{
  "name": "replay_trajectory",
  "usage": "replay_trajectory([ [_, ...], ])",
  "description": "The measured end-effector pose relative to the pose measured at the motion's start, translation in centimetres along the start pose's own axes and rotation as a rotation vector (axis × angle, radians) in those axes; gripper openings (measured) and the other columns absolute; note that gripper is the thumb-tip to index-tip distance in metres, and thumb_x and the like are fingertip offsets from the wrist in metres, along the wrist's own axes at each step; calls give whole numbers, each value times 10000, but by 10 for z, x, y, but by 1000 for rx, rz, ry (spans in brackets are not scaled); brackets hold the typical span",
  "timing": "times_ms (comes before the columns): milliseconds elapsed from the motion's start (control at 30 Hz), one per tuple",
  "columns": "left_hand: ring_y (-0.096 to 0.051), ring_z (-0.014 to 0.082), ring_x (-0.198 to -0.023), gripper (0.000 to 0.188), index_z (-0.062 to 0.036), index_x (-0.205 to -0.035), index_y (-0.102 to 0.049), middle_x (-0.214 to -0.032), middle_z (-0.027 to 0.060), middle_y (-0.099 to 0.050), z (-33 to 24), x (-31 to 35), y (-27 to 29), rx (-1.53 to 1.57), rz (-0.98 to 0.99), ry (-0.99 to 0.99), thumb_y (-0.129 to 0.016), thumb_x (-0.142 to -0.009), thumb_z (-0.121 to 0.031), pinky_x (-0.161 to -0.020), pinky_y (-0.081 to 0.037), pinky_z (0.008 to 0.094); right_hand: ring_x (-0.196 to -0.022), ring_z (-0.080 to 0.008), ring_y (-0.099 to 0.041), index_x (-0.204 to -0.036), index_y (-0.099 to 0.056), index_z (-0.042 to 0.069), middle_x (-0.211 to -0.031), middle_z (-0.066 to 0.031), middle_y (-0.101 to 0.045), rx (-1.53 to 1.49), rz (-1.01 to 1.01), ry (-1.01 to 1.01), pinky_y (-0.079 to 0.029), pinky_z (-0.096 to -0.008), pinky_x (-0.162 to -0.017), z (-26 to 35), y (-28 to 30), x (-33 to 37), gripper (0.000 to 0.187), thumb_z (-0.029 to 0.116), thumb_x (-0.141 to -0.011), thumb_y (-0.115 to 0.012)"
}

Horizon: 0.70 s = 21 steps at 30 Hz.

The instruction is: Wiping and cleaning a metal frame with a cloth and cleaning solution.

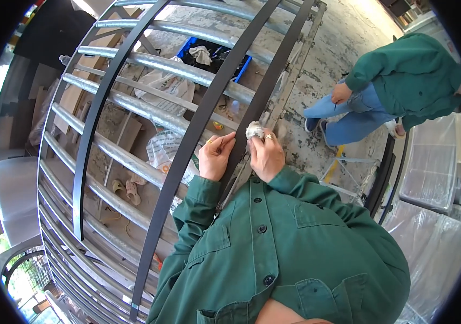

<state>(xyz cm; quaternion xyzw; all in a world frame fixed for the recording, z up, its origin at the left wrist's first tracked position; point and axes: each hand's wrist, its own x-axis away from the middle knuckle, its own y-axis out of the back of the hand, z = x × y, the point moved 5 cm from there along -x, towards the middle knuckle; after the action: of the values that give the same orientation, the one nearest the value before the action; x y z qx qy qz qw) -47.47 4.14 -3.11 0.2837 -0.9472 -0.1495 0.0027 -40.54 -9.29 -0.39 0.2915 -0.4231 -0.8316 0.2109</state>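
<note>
Between my hands runs a long black strip (pixel 267 92), lying across the galvanised metal tubes (pixel 139 108) of a large rack. My left hand (pixel 214 159) is on its left side, thumb and fingers pinched together close to the edge; whatever they hold, if anything, is too small to make out. To the right of the strip, my right hand (pixel 267 159) grips a crumpled whitish rag (pixel 255 130), bunched at the fingertips near the rack's side rail. A second black strip (pixel 201 121) passes just left of my left hand.
A third black strip (pixel 101 102) crosses the tubes further left. Beneath the rack are a blue crate (pixel 186 46), plastic bags (pixel 165 148) and clogs (pixel 132 191). A co-worker (pixel 403 75) in green and jeans stands at right, near plastic-wrapped stacks (pixel 430 162).
</note>
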Motion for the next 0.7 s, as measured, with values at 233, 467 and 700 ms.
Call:
replay_trajectory([
  [233,-454,111,-541,203,-60,-971,-663,-611,47,-478,-8,-1,0,-7,-2,-35,-650,-768,-62,-527,-379,227,-825,-341,-558,-814,-606,38,-880,-193,-562,163,-174,-223,-486,-416,-682,-80,15,-109,140,158,-809,-533],
  [467,-420,93,-533,192,-54,-960,-665,-597,35,-462,-6,0,0,-93,32,-52,-653,-768,-53,-504,-348,224,-886,-330,-550,-879,-618,57,-974,-184,-528,121,-194,-118,-494,-435,-719,-45,-1,-53,150,147,-767,-573],
  [700,-398,69,-558,190,-30,-973,-656,-621,0,-447,-14,-2,-4,-26,49,-63,-642,-784,-41,-517,-338,204,-925,-330,-552,-886,-631,37,-960,-206,-559,155,40,-506,-488,-404,-752,-116,17,-149,197,148,-780,-508],
])
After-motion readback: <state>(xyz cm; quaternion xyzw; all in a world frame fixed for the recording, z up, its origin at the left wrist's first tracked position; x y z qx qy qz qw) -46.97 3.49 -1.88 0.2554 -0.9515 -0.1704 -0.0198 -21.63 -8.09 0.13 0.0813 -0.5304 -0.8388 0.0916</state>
